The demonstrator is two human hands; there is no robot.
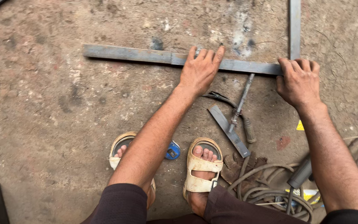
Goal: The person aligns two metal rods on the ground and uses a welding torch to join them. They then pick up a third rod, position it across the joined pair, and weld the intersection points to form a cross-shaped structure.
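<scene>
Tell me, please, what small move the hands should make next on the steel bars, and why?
Probably nudge the long flat bar square against the upright bar. The left hand lies flat on it, and the right hand grips the corner where both meet.

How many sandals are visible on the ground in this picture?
2. The left sandal is partly hidden under the left forearm, beside a blue tape measure. The right sandal is next to a dark glove and coiled cable. None seem hidden.

Both hands (249, 74) rest on the steel bar (146, 55); hammer (241, 108) lies behind it.
</scene>
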